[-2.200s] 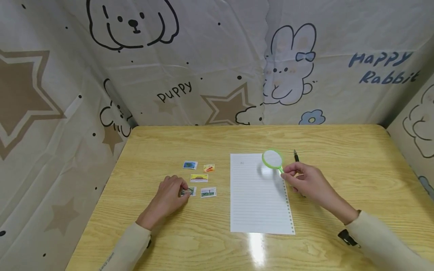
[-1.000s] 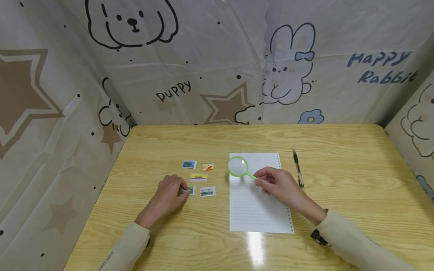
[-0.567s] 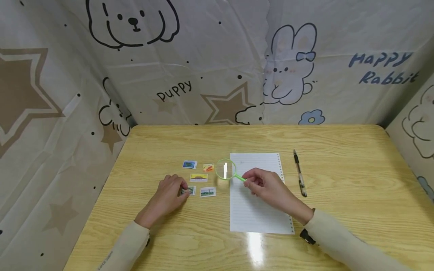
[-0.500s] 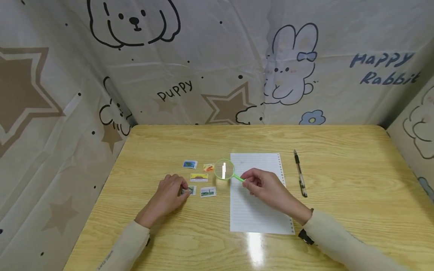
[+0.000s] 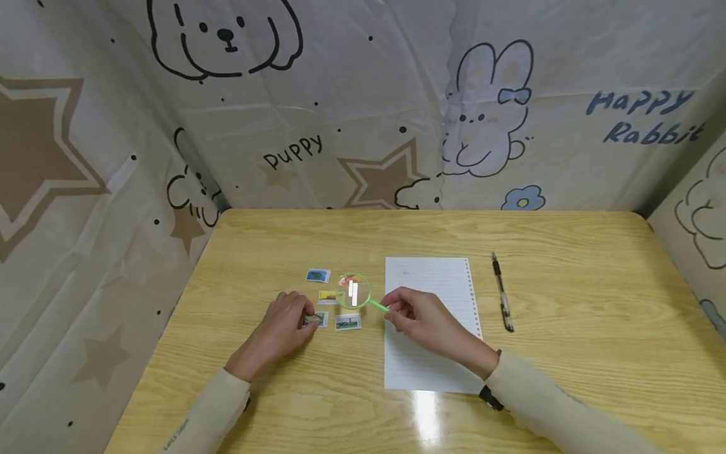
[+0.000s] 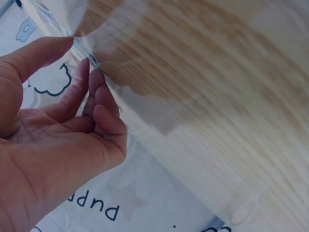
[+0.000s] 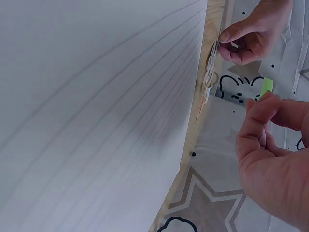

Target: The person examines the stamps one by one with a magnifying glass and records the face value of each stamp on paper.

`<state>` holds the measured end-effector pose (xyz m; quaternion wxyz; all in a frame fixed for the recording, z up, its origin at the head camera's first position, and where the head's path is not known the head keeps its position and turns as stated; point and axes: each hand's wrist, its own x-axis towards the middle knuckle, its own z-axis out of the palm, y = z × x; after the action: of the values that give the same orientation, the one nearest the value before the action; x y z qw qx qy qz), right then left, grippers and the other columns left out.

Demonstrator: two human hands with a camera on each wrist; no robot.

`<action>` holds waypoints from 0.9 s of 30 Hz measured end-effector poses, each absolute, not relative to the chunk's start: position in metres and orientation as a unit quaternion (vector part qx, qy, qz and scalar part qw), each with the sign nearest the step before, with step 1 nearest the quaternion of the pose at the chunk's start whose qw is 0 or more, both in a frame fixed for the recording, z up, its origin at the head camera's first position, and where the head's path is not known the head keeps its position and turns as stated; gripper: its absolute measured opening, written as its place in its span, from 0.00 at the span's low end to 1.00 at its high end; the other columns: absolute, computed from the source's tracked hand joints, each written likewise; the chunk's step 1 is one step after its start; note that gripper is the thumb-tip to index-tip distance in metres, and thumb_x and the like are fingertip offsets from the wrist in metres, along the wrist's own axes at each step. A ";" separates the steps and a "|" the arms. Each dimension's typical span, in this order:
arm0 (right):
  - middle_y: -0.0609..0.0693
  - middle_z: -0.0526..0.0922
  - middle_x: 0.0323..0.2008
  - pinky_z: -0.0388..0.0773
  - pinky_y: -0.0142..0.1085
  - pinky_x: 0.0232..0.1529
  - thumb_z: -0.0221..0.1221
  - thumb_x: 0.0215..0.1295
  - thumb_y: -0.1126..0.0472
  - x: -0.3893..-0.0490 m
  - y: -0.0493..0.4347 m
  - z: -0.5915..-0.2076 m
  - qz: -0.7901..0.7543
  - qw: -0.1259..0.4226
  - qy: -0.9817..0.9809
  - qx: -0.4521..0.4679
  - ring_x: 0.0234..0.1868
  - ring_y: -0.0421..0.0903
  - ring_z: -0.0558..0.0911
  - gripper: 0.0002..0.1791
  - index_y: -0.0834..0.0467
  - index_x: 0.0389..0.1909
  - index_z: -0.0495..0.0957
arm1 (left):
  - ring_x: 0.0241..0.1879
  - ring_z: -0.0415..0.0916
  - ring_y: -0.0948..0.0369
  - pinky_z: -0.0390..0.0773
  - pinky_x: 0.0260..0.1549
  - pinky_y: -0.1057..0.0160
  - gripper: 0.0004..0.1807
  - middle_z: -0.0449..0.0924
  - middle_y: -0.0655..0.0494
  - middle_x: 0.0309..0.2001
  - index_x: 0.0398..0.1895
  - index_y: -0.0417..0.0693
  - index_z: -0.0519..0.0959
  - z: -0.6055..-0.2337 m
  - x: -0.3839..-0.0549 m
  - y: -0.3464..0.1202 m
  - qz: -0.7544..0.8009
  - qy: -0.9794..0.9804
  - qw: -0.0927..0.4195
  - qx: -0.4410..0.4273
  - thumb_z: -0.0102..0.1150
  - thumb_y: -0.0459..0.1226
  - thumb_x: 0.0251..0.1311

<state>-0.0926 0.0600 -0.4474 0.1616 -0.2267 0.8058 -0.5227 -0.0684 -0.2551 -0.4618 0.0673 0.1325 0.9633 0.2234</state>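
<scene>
My left hand (image 5: 278, 331) rests at the left of the table, thumb and fingertips pinching the left end of a greenish postage stamp (image 5: 322, 319). In the left wrist view, thumb and fingertips meet at the stamp's edge, close on the table. My right hand (image 5: 431, 321) holds a green-rimmed magnifying glass (image 5: 353, 292) by its handle, between thumb and fingers. Its lens overlaps a red-and-yellow stamp and the right end of a yellow stamp (image 5: 326, 297), with white glare on it. Around them lie a blue stamp (image 5: 317, 275) and a landscape stamp (image 5: 348, 322).
A lined sheet of paper (image 5: 431, 366) with punched holes lies under my right hand. To its right is a black pen (image 5: 501, 293). Patterned cloth (image 5: 363, 113) stands behind and beside the wooden table (image 5: 567, 265).
My right hand has carried the magnifying glass leftward from the paper's upper right to over the stamps, uncovering the pen. My left hand has stayed at the same stamp.
</scene>
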 end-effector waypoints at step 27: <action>0.53 0.84 0.37 0.77 0.31 0.36 0.60 0.77 0.72 -0.084 0.031 -0.455 -0.504 0.191 0.794 -0.281 0.34 0.38 0.77 0.08 0.64 0.51 0.84 | 0.38 0.65 0.54 0.65 0.41 0.52 0.09 0.71 0.57 0.33 0.38 0.42 0.79 -0.459 -0.070 -0.252 0.215 0.965 0.051 0.138 0.73 0.28 0.64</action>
<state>-0.0841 0.0315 -0.4548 0.1910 -0.2811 0.7942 -0.5038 -0.0698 -0.2518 -0.4590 0.0511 0.1378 0.9655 0.2151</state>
